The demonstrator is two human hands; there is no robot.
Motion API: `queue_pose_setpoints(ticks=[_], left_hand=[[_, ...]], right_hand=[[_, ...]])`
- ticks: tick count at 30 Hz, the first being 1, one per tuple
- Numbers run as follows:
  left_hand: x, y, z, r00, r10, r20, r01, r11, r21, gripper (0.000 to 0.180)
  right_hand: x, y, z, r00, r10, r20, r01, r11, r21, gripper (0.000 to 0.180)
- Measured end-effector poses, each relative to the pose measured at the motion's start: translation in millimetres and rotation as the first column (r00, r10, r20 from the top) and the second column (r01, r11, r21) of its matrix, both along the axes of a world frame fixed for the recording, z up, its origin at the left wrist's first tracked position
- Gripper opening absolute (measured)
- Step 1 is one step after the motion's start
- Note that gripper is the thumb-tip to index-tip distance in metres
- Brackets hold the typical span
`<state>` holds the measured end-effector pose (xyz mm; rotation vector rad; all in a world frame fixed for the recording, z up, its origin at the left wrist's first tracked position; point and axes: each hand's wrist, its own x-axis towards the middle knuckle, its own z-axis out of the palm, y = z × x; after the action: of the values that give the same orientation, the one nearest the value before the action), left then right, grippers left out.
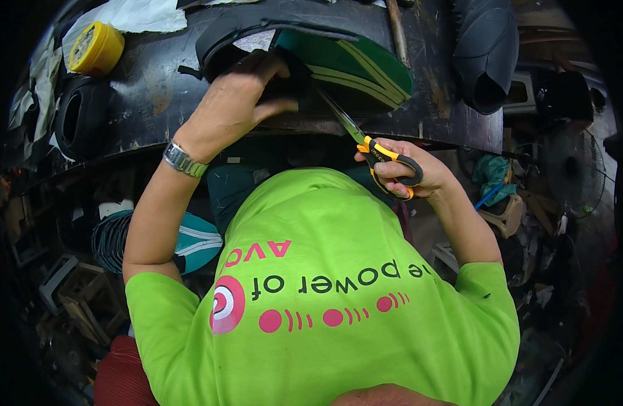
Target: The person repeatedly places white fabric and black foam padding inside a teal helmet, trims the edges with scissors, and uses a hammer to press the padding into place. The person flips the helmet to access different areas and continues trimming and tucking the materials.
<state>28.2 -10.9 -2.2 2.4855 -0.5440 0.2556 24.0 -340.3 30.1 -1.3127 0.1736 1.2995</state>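
A green and black shoe upper (369,64) with pale stripes lies at the table's near edge, its black rim curving round an opening. My left hand (240,101), with a metal watch on its wrist, grips the black part of the upper; its fingertips are partly hidden and slightly blurred. My right hand (413,169) is closed round the orange and black handles of a pair of scissors (357,132). The blades point up and left, close together, with their tips at the lower edge of the upper. Whether the tips touch it I cannot tell.
On the dark table (156,88) stand a yellow tub (96,49) and a black shoe form (81,118) at left, and a tall black form (486,54) at right. A wooden handle (397,30) lies behind. Below left are stacked teal pieces (198,240); a fan (579,169) stands at right.
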Motion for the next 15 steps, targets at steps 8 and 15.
queue_pose_setpoints(ticks=[8,15], left_hand=[[-0.9,3.9,-7.3,0.996,0.040,-0.074,-0.055,0.973,-0.224,0.026],[-3.0,9.1,-8.0,0.917,-0.203,0.342,0.130,0.966,0.225,0.023]], right_hand=[[1.7,1.5,-0.6,1.000,0.015,-0.020,-0.015,1.000,0.024,0.049],[1.2,0.2,-0.4,1.000,0.024,0.004,-0.023,1.000,-0.020,0.051]])
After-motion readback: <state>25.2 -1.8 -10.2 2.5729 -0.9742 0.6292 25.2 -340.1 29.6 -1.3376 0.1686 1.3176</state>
